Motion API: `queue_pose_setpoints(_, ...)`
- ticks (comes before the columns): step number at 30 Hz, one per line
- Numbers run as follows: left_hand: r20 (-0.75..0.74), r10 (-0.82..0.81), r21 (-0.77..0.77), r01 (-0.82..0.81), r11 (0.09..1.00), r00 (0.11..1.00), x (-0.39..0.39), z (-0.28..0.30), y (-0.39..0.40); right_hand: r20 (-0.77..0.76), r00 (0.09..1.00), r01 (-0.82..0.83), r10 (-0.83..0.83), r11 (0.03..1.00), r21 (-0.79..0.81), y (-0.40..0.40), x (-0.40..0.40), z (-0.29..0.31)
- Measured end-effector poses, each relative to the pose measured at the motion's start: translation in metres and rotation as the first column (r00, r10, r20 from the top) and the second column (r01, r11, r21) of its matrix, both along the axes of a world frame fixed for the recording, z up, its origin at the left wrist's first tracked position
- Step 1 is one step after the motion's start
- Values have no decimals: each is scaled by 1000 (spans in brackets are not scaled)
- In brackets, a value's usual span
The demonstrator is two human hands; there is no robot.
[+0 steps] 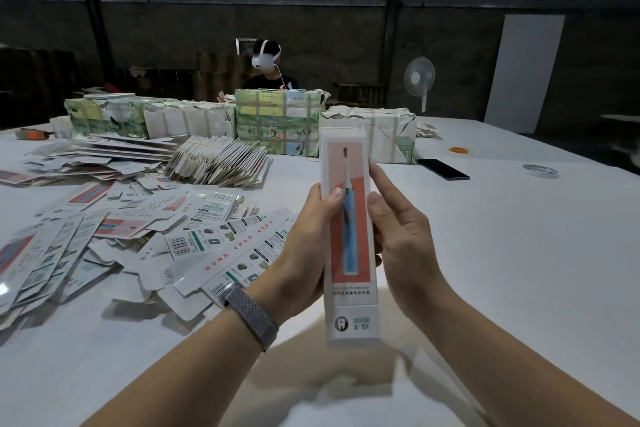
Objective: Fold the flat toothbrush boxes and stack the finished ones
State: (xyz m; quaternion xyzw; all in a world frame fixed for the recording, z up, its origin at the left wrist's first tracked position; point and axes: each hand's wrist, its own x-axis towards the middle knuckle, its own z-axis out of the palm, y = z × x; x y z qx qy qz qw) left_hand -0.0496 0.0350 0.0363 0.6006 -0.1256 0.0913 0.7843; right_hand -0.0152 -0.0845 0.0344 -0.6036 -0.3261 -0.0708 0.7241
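The left hand (pixel 308 239) is gripping one box (pixel 348 229), the right hand (pixel 398 236) steadying it with straight fingers (many flat boxes (pixel 114 218) are waiting; no finished stack is showing).

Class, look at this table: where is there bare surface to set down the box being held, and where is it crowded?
Bare table lies right of the held toothbrush box, bordered by the black phone and tape roll; also near the front edge. The left side is crowded with scattered flat boxes.
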Motion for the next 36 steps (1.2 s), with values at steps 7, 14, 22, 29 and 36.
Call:
queue_pose_setpoints(7,8,-11,79,10,997,1000,6,-4,2,-26,999,44,-44,999,1,-5,5,3)
queue_pose_setpoints(14,174,154,209,-189,959,973,10,0,8,52,994,93,-91,995,-36,-6,7,1)
queue_pose_setpoints(22,91,125,110,-134,985,988,7,6,13,80,994,77,-73,996,-53,-8,4,3)
queue_pose_setpoints(29,87,66,-10,-65,998,994,6,5,15,118,992,60,-51,996,-71,-8,3,2)
queue_pose_setpoints(36,175,113,91,-130,987,978,10,7,16,170,983,76,-67,996,-46,-10,6,8)
